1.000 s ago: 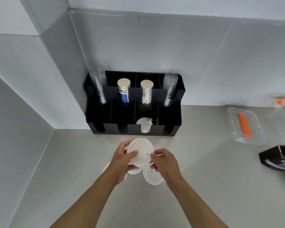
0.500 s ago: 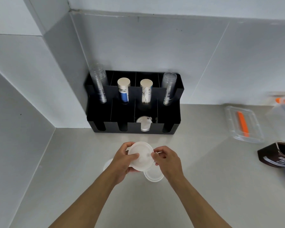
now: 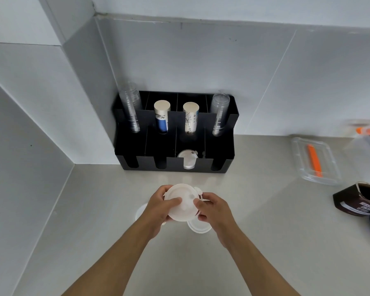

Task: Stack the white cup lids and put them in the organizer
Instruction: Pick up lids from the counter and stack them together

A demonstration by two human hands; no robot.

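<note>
Holding a stack of white lids in front of the organizer

My left hand (image 3: 158,207) and right hand (image 3: 215,209) pinch the white lid stack (image 3: 183,202) between them, thumbs on top, above the counter (image 3: 94,221) just in front of the black organizer (image 3: 175,165). Two loose lids lie under my hands: one (image 3: 199,227) below the right, one (image 3: 141,211) below the left. Another lid (image 3: 188,160) already sits in the organizer's third front slot.

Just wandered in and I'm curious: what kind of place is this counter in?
Probably a café or office drinks station: a black organizer holds stacked clear cups and paper cups, and hands are stacking white cup lids.
</note>
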